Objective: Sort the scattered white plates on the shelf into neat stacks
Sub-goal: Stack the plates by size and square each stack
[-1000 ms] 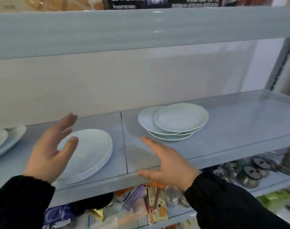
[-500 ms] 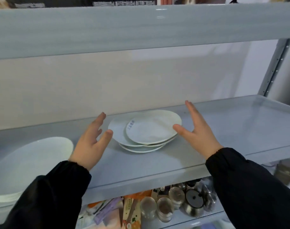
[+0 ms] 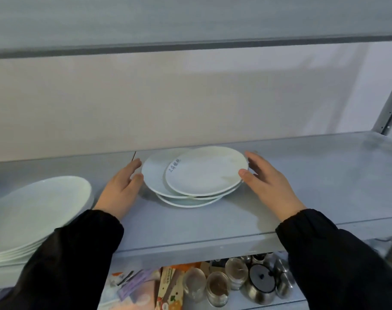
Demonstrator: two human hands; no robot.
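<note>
Left hand [image 3: 121,188] and right hand [image 3: 269,182] reach forward, palms facing inward, fingers straight, thumbs spread

A single head-worn wide-angle camera stands at the near edge of a grey shelf [image 3: 324,175] and looks forward and slightly down, square to the pale back wall [image 3: 190,97]. It is close: black sleeves [image 3: 67,265] enter from both bottom corners. The left hand [image 3: 121,189] and right hand [image 3: 268,182] sit mid-frame, either side of a loose pile of plates [image 3: 204,173]. The upper shelf [image 3: 190,19] fills the top, a neater stack [image 3: 34,209] is cropped at the left, and jars [image 3: 215,287] show below the near lip.
</note>
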